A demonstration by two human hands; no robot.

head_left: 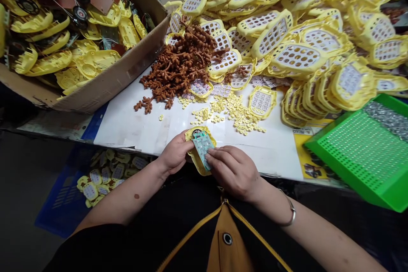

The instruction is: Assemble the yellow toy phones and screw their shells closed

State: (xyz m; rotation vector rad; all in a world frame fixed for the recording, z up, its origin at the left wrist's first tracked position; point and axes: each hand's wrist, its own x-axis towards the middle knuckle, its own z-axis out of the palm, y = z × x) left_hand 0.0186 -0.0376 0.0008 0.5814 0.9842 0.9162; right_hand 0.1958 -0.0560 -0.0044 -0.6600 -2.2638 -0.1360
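My left hand (174, 153) grips the left side of a yellow plastic shell (198, 165) just over the table's front edge. A green circuit board (203, 148) lies tilted over the open shell, and a round black speaker (196, 133) shows at its top end. The fingers of my right hand (234, 170) are closed on the board's lower right side. How far the board sits inside the shell I cannot tell. Beyond my hands, small yellow button pieces (244, 114) are scattered on the white table, beside a yellow shell with a button panel (262, 101).
A cardboard box (127, 68) of yellow shells with wired speakers stands at left. Brown branched parts (181, 61) are heaped mid-table, with piled yellow shells (296, 57) behind. A green tray (357, 153) holding screws (387, 117) is at right. A blue crate (60, 195) sits below left.
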